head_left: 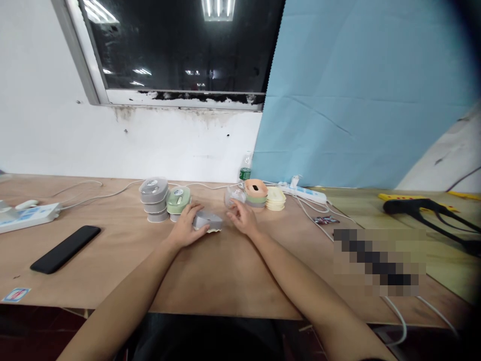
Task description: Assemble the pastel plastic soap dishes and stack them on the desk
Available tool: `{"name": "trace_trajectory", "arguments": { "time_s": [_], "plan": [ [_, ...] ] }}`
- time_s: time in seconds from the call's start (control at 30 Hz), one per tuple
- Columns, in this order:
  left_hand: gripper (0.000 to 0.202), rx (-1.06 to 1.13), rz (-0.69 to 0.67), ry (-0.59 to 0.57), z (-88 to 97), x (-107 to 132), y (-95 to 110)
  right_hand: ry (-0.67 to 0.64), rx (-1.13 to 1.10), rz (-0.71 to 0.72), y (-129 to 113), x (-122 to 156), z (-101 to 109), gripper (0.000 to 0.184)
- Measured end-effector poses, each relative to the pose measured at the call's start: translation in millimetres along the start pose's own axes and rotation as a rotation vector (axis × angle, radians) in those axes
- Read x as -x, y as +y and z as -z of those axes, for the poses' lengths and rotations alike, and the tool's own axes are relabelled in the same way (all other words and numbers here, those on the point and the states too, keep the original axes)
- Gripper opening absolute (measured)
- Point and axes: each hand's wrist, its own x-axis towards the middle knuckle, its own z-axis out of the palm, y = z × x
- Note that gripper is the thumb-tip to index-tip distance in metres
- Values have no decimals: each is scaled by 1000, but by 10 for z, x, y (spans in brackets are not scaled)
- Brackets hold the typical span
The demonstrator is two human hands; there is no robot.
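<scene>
My left hand is closed around the left side of a small grey oval container, thumb along its near side. A pale wavy edge shows under that container on the table. My right hand is just to the right, fingers bent and apart, with the index fingertip at some clear plastic pieces. Whether it touches them I cannot tell. Left of my left hand stand a stack of grey containers and a green-topped container. Behind my right hand are an orange open-topped piece on a stack and several cream pieces.
A clear bottle with a green label stands by the wall. Power strips lie at the left and back right, with loose white cables. A black phone lies at left, a black strap-like object at right.
</scene>
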Motion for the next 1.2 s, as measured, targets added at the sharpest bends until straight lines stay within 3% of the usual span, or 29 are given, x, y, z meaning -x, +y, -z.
{"name": "trace_trajectory", "arguments": {
  "time_s": [0.13,0.27,0.43,0.57,0.77,0.9,0.97,1.03,1.13,1.2],
  "plan": [
    [56,12,-20,31,14,0,7,-325,-57,238,-225,4,-57,60],
    [55,29,-23,2,14,2,-16,-418,-37,197,-232,-4,-123,52],
    [70,52,-14,-64,4,3,-29,-249,-51,89,-162,29,-105,52],
    [64,29,-26,-68,-29,13,-41,-47,-47,57,-194,45,-86,55],
    [56,34,-42,-49,-51,13,-46,45,-66,101,-216,40,-112,53],
    [48,159,89,64,-57,-31,1,244,-28,210,-222,38,-112,61],
    [49,289,208,164,-91,-56,38,242,36,351,-275,52,-133,61],
    [51,440,298,211,-157,-69,85,141,86,487,-364,73,-187,66],
    [52,610,352,146,-291,-68,175,104,131,542,-507,96,-297,64],
    [52,646,331,95,-358,-63,235,174,162,529,-564,96,-332,44]
  ]
}}
